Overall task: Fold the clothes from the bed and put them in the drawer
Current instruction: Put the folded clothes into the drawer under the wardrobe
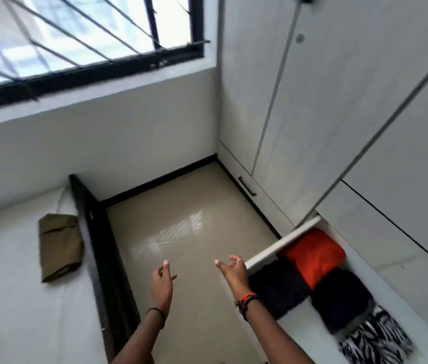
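Note:
A folded olive-green garment (60, 247) lies on the white bed (10, 298) at the left, close to the bed's dark edge. The white drawer (283, 244) stands pulled out at the lower right. Inside it lie a folded orange garment (315, 254), two folded dark garments (278, 287) (341, 298) and a black-and-white patterned one (376, 334). My left hand (162, 281) and my right hand (232, 269) are both stretched out over the floor between bed and drawer, fingers loose, holding nothing. The right hand hovers just left of the drawer's front panel.
The beige tiled floor (189, 232) runs between the bed's dark frame (102, 258) and the white wardrobe (338, 114) on the right. A closed lower drawer with a dark handle (247, 186) is farther back. A barred window (76, 40) sits high on the wall.

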Demonstrator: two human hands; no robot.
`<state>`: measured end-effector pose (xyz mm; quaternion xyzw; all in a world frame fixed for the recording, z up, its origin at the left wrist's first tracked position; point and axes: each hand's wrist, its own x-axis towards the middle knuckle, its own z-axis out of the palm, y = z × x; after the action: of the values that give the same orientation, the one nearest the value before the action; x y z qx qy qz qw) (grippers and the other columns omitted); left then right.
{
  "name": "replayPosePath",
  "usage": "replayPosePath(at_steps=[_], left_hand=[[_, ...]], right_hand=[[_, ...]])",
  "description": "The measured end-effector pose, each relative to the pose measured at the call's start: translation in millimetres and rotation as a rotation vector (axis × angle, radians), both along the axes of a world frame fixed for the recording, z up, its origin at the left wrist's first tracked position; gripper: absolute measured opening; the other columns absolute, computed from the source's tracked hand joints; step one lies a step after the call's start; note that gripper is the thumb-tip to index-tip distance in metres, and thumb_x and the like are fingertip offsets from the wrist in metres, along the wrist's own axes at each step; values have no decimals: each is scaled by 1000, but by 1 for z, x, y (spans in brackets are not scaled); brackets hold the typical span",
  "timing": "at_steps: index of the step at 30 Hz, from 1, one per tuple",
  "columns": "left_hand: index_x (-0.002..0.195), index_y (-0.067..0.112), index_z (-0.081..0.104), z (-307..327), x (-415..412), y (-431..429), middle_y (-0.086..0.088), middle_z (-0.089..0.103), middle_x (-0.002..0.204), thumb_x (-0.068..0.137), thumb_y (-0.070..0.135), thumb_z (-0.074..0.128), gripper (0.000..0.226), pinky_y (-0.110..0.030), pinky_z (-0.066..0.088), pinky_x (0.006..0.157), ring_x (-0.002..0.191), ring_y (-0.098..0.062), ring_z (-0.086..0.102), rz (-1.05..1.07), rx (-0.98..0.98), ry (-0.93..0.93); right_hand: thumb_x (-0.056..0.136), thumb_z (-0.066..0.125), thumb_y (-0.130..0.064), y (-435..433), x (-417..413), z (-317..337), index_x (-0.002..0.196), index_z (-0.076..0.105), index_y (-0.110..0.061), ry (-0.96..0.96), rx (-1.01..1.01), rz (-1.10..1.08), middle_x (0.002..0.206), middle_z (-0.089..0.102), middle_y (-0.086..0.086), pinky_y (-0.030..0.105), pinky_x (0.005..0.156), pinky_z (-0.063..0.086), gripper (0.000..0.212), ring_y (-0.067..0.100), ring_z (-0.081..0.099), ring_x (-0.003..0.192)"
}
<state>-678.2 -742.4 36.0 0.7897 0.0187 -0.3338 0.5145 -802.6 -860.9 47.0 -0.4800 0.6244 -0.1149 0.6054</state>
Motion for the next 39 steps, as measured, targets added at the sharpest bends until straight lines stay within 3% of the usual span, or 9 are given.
replayPosePath(at_steps=[7, 14, 20, 23, 28, 31, 34, 36, 39], left_hand=[[115, 2, 50, 32, 79, 83, -17, 58, 109, 100, 36, 37, 39, -35, 42, 77, 91, -26, 62, 303, -50, -1], [105, 5, 51, 33, 136, 166, -14, 57, 101, 101, 36, 37, 34, -41, 47, 85, 95, -30, 61, 481, -63, -15], [113, 4, 50, 9, 203, 231, -9, 56, 97, 101, 36, 37, 37, -41, 45, 86, 94, -28, 59, 550, -38, 4], [117, 2, 50, -5, 242, 254, -8, 56, 96, 100, 38, 38, 41, -44, 45, 92, 95, -28, 59, 542, -9, 49], [108, 5, 54, -44, 326, 294, -12, 60, 96, 99, 35, 43, 33, -41, 44, 91, 102, -32, 59, 478, 66, 104], [103, 8, 55, -76, 372, 310, -14, 61, 105, 98, 30, 47, 24, -38, 43, 90, 105, -32, 58, 432, 131, 108], [113, 3, 56, -99, 402, 315, -15, 60, 116, 97, 26, 50, 28, -37, 41, 94, 110, -31, 55, 377, 185, 119], [115, 1, 57, -126, 426, 314, -15, 59, 118, 96, 24, 51, 30, -36, 40, 95, 112, -31, 53, 342, 208, 132], [119, 1, 56, -162, 456, 309, -14, 59, 122, 95, 25, 54, 34, -34, 40, 95, 113, -28, 53, 272, 208, 158]], right_hand=[[80, 74, -20, 52, 103, 29, 126, 46, -1, -69, -40, 271, 125, 51, 19, 27, 92, 39, 57, 22, 50, 104], [81, 73, -23, 118, 192, 31, 127, 45, -5, -95, -14, 446, 122, 50, 14, 25, 86, 38, 57, 20, 50, 101], [81, 74, -19, 175, 269, 18, 127, 44, -3, -71, 28, 465, 125, 52, 19, 24, 84, 40, 57, 27, 54, 108], [80, 74, -17, 194, 307, 8, 126, 44, 0, -25, 45, 444, 124, 54, 20, 24, 80, 39, 58, 20, 53, 95], [81, 73, -15, 227, 385, -32, 126, 45, 4, 75, 70, 378, 114, 53, 16, 22, 79, 36, 57, 19, 49, 95], [81, 74, -18, 241, 426, -73, 116, 50, -2, 124, 94, 360, 99, 53, 11, 21, 66, 42, 45, 21, 50, 86], [79, 75, -26, 247, 451, -108, 88, 50, -14, 134, 152, 359, 76, 50, 1, 17, 51, 34, 29, 13, 45, 64], [80, 73, -29, 248, 474, -144, 68, 38, -22, 145, 182, 387, 62, 36, -4, 16, 44, 26, 38, 8, 31, 52], [81, 71, -34, 246, 504, -179, 61, 31, -22, 191, 188, 405, 59, 30, -3, 23, 47, 23, 47, 11, 26, 52]])
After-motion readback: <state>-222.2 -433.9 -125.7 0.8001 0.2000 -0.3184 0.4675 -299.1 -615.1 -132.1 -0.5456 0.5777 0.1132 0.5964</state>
